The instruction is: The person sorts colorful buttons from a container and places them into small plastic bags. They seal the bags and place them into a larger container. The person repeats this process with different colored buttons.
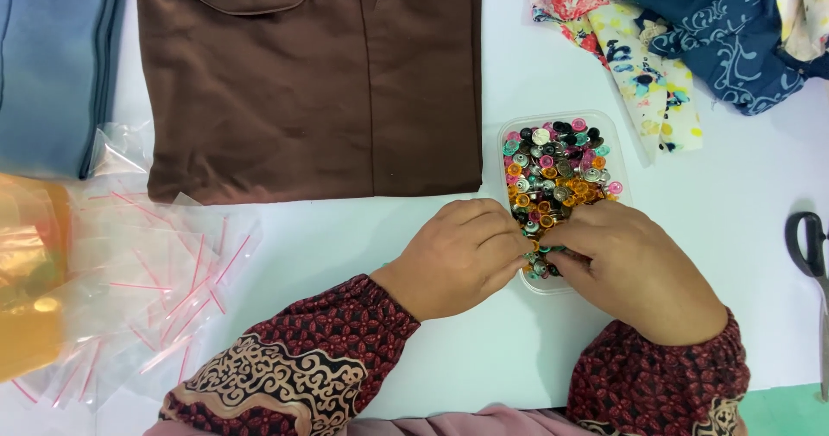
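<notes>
A clear plastic tub (pixel 614 145) full of small coloured and metal snap buttons (pixel 557 173) stands on the white table. My left hand (pixel 462 257) and my right hand (pixel 639 268) meet at the tub's near end, fingertips pinched together among the buttons. Something small and green shows between the fingers; I cannot tell which hand holds it. Both wrists wear dark red patterned sleeves.
A folded brown garment (pixel 311 82) lies behind the hands. Folded blue cloth (pixel 56 65) sits far left, above an orange bag (pixel 26 272) and a heap of small clear zip bags (pixel 155 281). Floral and navy fabrics (pixel 691 30) lie top right. Scissors (pixel 812 246) rest at the right edge.
</notes>
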